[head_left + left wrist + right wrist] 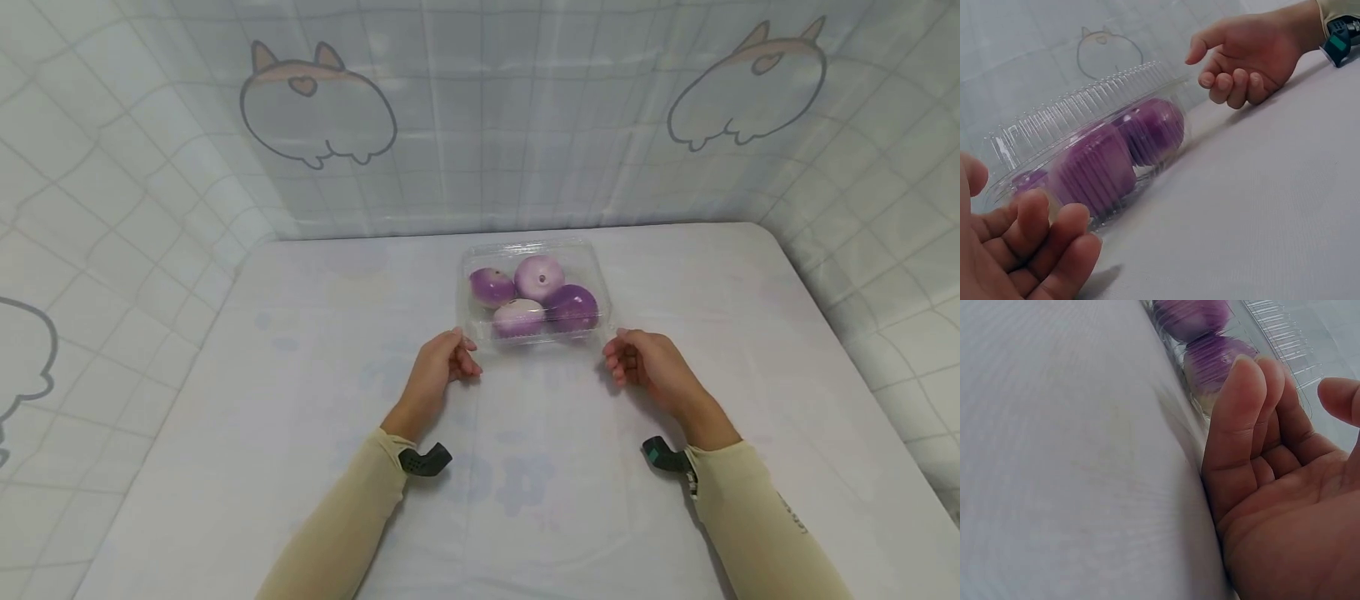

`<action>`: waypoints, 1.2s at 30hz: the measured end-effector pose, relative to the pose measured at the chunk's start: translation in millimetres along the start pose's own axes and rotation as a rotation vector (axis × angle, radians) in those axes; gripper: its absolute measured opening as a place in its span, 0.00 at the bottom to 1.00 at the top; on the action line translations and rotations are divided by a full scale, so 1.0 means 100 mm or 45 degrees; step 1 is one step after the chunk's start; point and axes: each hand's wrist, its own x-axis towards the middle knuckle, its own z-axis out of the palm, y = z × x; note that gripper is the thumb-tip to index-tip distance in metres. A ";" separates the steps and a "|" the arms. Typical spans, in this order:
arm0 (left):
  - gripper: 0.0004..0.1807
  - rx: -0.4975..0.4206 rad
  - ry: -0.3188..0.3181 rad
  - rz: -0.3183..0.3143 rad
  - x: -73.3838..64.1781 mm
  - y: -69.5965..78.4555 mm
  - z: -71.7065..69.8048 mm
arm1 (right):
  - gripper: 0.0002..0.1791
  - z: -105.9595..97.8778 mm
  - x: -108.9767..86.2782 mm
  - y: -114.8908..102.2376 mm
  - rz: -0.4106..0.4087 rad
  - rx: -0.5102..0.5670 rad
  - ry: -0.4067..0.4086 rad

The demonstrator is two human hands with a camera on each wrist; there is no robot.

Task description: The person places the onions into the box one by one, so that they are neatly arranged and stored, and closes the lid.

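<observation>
A clear plastic box (592, 258) with ribbed sides stands at the far middle of the table. Its lid appears closed. Several purple onions lie inside: a dark one (573, 308) front right, a paler one (538, 277) at the back, one (492, 287) at the left, and a partly white one (519, 318) in front. By the box's near left corner is my left hand (438, 371), fingers loosely bent and holding nothing. My right hand (654, 367) rests on the table near the opposite near corner, its fingers loosely curled around nothing; the left wrist view shows it apart from the box.
A white cloth (540, 467) with faint prints covers the table. Behind it hangs a checked curtain (525, 125) with animal drawings, and similar curtains flank both sides. Each wrist carries a dark device, one at the left (425, 460) and one at the right (666, 456).
</observation>
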 end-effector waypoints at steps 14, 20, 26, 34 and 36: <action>0.22 -0.076 0.123 0.055 0.07 -0.09 -0.01 | 0.28 0.00 0.04 0.01 0.009 0.027 0.002; 0.23 -0.042 0.158 0.067 0.09 -0.12 -0.02 | 0.26 0.00 0.04 0.04 -0.006 0.004 0.002; 0.26 -0.038 0.174 0.021 0.12 -0.11 -0.02 | 0.25 -0.01 0.05 0.04 -0.018 -0.013 0.018; 0.28 -0.050 0.127 -0.101 0.02 0.04 -0.22 | 0.30 -0.10 0.02 0.01 0.054 0.014 0.123; 0.26 -0.025 0.121 -0.113 -0.02 0.06 -0.31 | 0.33 -0.17 0.00 -0.01 0.061 -0.010 0.168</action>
